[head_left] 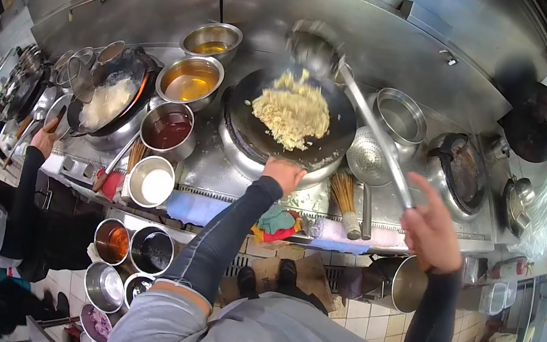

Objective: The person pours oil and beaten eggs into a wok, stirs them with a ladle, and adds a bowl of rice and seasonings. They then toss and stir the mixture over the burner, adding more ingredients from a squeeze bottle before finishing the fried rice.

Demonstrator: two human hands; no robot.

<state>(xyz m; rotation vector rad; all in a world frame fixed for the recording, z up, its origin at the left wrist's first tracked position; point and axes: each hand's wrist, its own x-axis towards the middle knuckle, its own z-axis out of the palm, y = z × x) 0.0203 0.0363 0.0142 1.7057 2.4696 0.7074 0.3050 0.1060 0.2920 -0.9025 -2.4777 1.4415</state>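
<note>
My left hand (283,175) is closed on the near rim of a black wok (240,110) on the middle burner. Fried rice (293,117) with yellow bits, perhaps egg, is heaped in the wok and blurred at its top, some of it in the air. My right hand (432,228) grips the end of a long-handled ladle (376,133), its index finger stretched along the handle. Past the far rim of the wok, the ladle's bowl is smeared by motion. A perforated strainer (370,156) and a bamboo brush (345,200) lie to the right of the wok.
Left of the wok stand metal bowls of yellow oil (188,88), dark red liquid (169,131) and something white (155,185). A co-worker's hand (45,138) is near another wok (112,102) at far left. On the right are a metal pot (400,116) and a third wok (463,172).
</note>
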